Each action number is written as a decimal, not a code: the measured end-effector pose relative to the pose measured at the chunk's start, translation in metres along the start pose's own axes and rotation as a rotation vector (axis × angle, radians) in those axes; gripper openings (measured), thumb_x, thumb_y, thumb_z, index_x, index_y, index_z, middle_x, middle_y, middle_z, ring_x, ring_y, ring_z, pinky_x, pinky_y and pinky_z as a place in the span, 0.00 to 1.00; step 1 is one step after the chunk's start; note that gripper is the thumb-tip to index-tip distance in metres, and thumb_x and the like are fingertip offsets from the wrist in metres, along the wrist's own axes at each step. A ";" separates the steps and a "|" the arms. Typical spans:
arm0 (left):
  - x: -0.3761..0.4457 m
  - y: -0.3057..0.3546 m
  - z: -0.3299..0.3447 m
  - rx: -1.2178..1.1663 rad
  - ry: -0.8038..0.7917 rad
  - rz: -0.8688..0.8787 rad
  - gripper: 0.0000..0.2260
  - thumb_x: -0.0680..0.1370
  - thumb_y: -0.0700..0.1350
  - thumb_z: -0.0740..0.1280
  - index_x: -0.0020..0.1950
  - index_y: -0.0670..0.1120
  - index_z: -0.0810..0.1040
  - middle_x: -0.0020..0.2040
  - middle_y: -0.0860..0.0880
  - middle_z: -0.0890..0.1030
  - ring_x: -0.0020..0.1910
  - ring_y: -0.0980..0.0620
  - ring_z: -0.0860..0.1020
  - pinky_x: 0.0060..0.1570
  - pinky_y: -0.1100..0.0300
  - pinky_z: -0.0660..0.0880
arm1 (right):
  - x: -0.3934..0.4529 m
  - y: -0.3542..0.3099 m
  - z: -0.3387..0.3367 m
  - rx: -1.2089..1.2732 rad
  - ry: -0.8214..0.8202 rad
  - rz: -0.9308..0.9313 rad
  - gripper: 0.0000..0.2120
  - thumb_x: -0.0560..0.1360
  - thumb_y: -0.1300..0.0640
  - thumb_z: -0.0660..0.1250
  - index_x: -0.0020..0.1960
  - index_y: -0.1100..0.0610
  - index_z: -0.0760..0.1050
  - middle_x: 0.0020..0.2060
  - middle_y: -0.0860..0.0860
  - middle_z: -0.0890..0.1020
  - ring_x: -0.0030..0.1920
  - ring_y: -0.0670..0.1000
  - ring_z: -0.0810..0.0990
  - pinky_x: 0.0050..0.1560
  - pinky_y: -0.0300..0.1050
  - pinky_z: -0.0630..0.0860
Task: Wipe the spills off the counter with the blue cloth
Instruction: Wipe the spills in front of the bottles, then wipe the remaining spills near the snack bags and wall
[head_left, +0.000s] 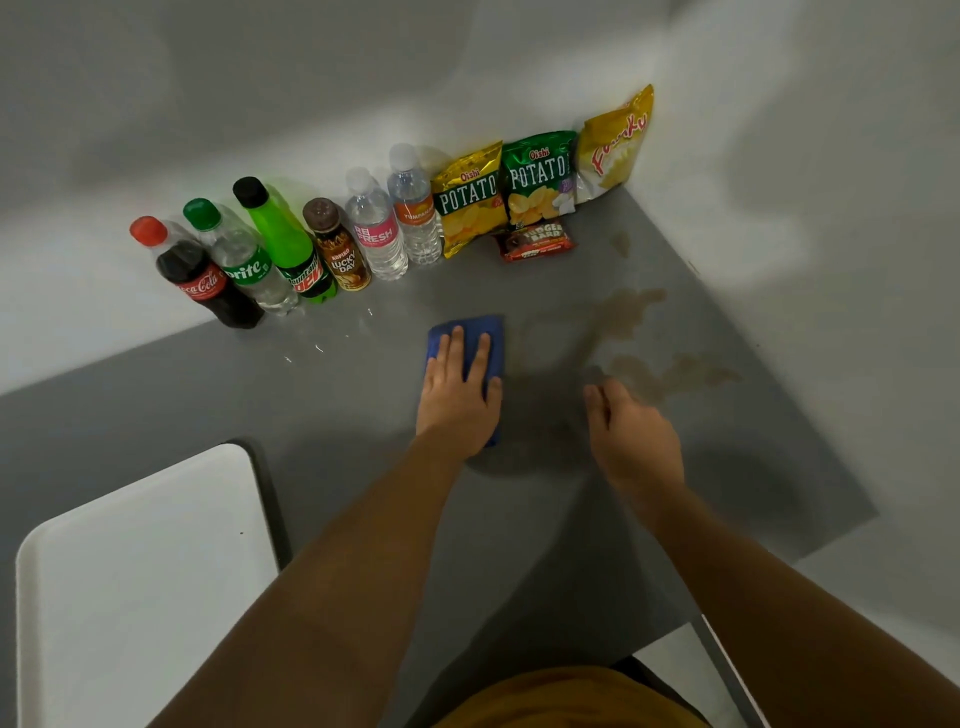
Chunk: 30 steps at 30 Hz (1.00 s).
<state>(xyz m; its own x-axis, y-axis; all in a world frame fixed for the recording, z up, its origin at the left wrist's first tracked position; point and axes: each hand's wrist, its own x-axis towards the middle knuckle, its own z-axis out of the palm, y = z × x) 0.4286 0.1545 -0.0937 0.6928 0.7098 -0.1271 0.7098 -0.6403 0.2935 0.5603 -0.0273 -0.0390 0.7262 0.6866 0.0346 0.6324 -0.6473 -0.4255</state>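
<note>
1. My left hand (457, 395) lies flat on the cloth (488, 338), fingers spread and pressing it down onto the counter (337, 405); nothing is pinched, the palm just covers the near part of it.
2. The cloth is blue and folded, lying in the middle of the grey counter, its far edge showing past my fingertips.
3. My right hand (631, 436) is just right of the cloth, apart from it, fingers loosely curled and holding nothing; it is blurred, so I cannot tell whether it touches the counter.
4. Brownish spills (631, 306) spread over the counter to the right of the cloth, one patch farther back and another (675, 371) just beyond my right hand. A small spot (621, 241) sits near the back corner.
5. A few clear droplets (318, 349) glint on the counter left of the cloth.
6. Along the back wall stand six bottles: cola (205, 283), Sprite (244, 265), Mountain Dew (296, 249), a coffee drink (340, 254), and two waters (376, 234) (415, 213).
7. Right of them, three chip bags (470, 202) (540, 179) (615, 145) lean on the wall, with a small red snack pack (535, 241) lying in front.
8. A white tray (135, 571) sits at the near left.
</note>
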 end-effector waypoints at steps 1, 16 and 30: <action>-0.005 0.011 0.004 0.004 -0.003 0.020 0.28 0.84 0.58 0.46 0.82 0.54 0.43 0.83 0.45 0.44 0.82 0.45 0.43 0.79 0.49 0.41 | 0.000 0.000 -0.001 0.004 0.010 -0.004 0.16 0.84 0.45 0.55 0.45 0.55 0.70 0.43 0.58 0.81 0.42 0.65 0.79 0.35 0.49 0.62; -0.096 0.040 0.012 -0.205 -0.036 0.108 0.27 0.85 0.58 0.48 0.83 0.54 0.49 0.83 0.49 0.46 0.82 0.50 0.43 0.79 0.54 0.47 | -0.016 -0.026 0.018 0.102 -0.096 -0.039 0.13 0.84 0.47 0.57 0.47 0.54 0.73 0.38 0.49 0.75 0.37 0.54 0.74 0.33 0.46 0.65; -0.065 -0.072 -0.037 -0.064 0.085 -0.029 0.22 0.84 0.51 0.60 0.76 0.45 0.69 0.77 0.44 0.68 0.76 0.43 0.66 0.72 0.47 0.67 | -0.050 -0.093 0.103 -0.163 -0.208 -0.245 0.31 0.84 0.39 0.44 0.83 0.52 0.47 0.82 0.55 0.45 0.80 0.62 0.38 0.79 0.61 0.43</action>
<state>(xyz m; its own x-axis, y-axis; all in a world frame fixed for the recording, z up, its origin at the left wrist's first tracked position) 0.3282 0.1653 -0.0716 0.6566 0.7521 -0.0564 0.7183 -0.6009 0.3507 0.4378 0.0324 -0.0943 0.4880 0.8697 -0.0742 0.8278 -0.4881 -0.2767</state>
